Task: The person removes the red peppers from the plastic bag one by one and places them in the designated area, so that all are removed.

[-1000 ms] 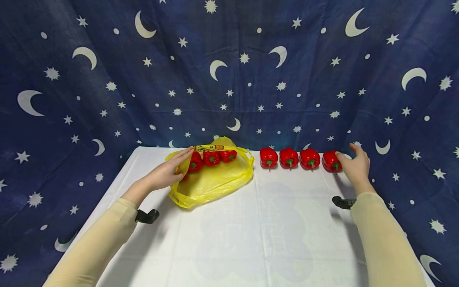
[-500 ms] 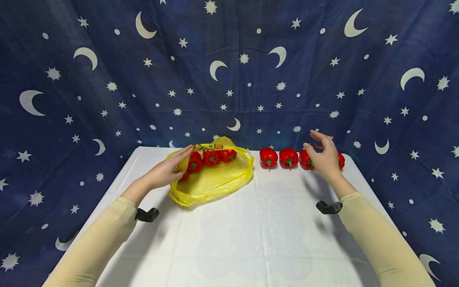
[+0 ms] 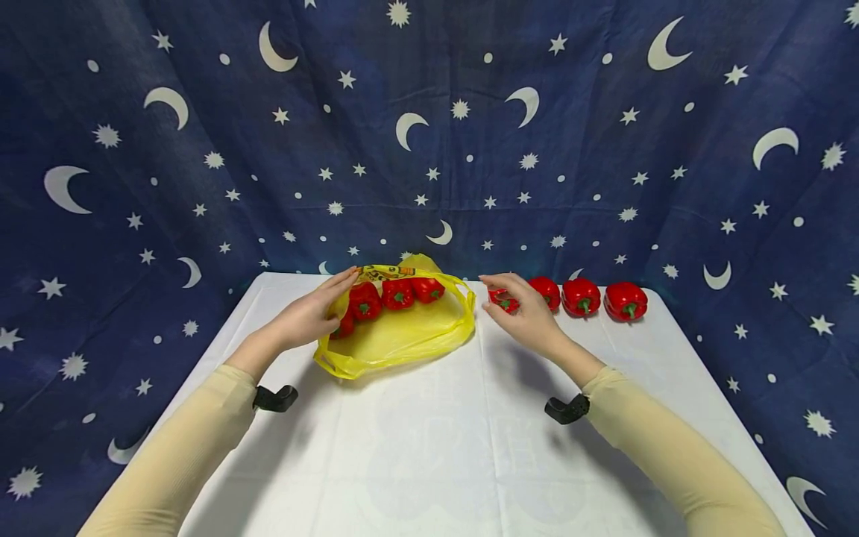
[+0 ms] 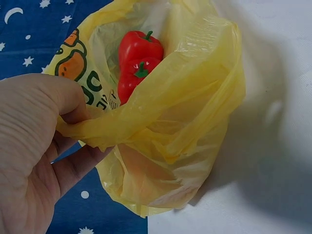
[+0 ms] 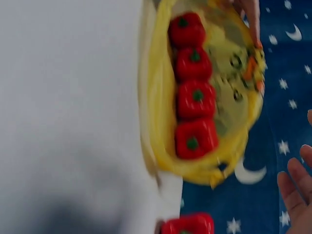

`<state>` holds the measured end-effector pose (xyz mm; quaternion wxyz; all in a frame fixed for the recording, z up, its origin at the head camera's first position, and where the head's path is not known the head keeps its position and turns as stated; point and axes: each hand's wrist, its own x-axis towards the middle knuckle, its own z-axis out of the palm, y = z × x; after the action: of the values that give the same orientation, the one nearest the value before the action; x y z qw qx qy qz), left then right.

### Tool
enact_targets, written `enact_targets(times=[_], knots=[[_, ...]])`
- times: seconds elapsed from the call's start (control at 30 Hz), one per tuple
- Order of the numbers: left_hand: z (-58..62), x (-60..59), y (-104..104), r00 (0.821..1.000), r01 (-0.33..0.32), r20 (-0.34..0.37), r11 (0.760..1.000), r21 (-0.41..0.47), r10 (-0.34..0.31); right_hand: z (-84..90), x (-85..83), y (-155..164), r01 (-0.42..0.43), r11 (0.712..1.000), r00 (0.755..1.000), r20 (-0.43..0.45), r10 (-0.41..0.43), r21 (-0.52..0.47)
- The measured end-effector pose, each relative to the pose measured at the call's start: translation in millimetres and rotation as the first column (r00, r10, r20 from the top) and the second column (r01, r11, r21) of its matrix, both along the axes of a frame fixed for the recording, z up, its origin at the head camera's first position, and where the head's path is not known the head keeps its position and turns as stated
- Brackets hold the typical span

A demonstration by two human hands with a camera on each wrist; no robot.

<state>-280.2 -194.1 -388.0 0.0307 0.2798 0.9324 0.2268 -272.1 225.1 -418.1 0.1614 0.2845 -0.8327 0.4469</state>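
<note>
My left hand [image 3: 305, 321] holds the near rim of the yellow bag [image 3: 403, 335], and in the left wrist view my thumb and fingers [image 4: 73, 165] pinch a fold of the plastic [image 4: 161, 122], propping the mouth open. The bag lies on the white counter [image 3: 436, 447], close to its far edge, in front of the blue cloth with moons and stars [image 3: 429, 149]. Inside it I see red peppers [image 3: 396, 293] in a row; the right wrist view, though blurred, shows four of them [image 5: 194, 97] lined up along the bag's inside.

My right hand [image 3: 526, 313] hovers just right of the bag, over the first loose red pepper [image 3: 503, 300] in the row on the counter. Its fingers are apart and loosely curved around the pepper; whether they touch it I cannot tell. Three more peppers [image 3: 582, 296] stand in a line to the right, near one another, along the counter's back edge. Both my arms wear pale beige sleeves [image 3: 181, 455].
</note>
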Motion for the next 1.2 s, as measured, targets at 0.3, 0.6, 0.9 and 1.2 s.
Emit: enact_targets(times=[0.3, 0.6, 0.9, 1.2], knots=[[0.8, -1.5, 0, 1.0, 0.0, 0.013, 1.0, 0.003, 0.0, -12.1, -5.0, -58, -0.166, 0.984, 0.978, 0.144, 0.155, 0.07], [1.9, -2.3, 1, 1.0, -0.012, 0.009, 1.0, 0.0, 0.012, -19.0, -13.6, -120, -0.269, 0.95, 0.939, 0.266, 0.22, 0.162], [2.3, -4.0, 10, 0.989, -0.076, -0.138, 0.989, -0.129, 0.058, -32.2, -30.3, -157, -0.213, 0.945, 0.94, 0.316, 0.129, 0.249], [4.1, -0.8, 9, 0.971, -0.139, -0.219, 0.976, -0.165, 0.101, -38.3, -35.5, -166, -0.191, 0.967, 0.924, 0.364, 0.119, 0.166]])
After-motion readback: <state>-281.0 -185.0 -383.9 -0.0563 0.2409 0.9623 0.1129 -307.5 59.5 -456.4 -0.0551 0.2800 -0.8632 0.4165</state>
